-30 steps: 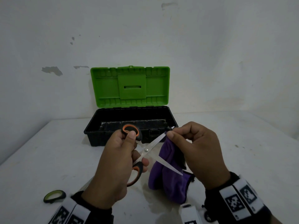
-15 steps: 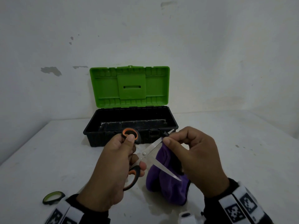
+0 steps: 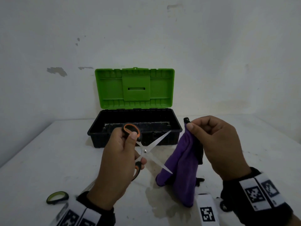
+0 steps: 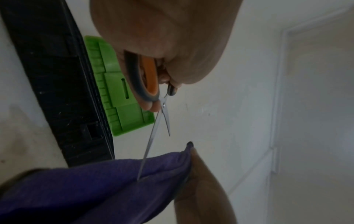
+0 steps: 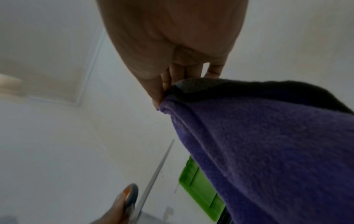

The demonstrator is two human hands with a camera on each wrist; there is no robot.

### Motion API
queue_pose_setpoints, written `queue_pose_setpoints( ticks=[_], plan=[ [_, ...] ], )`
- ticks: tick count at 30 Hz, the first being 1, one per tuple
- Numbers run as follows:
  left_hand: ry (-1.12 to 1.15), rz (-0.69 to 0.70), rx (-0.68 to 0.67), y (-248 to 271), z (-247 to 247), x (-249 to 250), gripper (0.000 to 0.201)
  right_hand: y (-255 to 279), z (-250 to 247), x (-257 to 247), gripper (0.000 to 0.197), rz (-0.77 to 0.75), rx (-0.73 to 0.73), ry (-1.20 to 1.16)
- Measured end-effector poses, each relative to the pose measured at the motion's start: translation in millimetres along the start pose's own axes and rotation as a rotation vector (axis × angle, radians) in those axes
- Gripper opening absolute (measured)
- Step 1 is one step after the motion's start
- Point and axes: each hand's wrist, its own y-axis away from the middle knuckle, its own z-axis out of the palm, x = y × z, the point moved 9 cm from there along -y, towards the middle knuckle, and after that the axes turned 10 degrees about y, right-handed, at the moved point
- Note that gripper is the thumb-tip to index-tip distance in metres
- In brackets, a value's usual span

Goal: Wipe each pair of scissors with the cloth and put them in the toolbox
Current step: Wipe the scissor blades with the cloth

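Since earlier frame, right hand (image 3: pixel 218 149) has pulled cloth (image 3: pixel 180 168) off upper blade, now apart to right. Right grip: thumb and fingers pinching cloth's top corner, cloth hanging. Left hand (image 3: pixel 117 162) grips scissors (image 3: pixel 145 150) by orange handles, blades spread in X, just in front of toolbox (image 3: pixel 135 132). Lower blade's long axis points toward cloth, tip at or touching fold; right hand nearer for next wipe. Toolbox open on counter (image 3: pixel 48 160).
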Motion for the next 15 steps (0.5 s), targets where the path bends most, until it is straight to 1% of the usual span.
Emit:
queue_pose_setpoints(
  ticks=[4, 7, 9, 15],
  plan=[
    [-0.110, 0.188, -0.009, 5, 8, 9, 0.015, 12, 24, -25, 0.009, -0.122, -0.076, 0.191],
    [-0.175, 0.311, 0.001, 10, 14, 15, 0.018, 25, 45, -33, 0.014, -0.169, -0.131, 0.208],
    [-0.224, 0.390, 0.006, 14, 17, 19, 0.020, 32, 55, -36, 0.014, -0.203, -0.138, 0.221],
    [-0.344, 0.551, 0.008, 18, 17, 21, 0.015, 42, 71, -44, 0.005, -0.235, -0.171, 0.211]
  ],
)
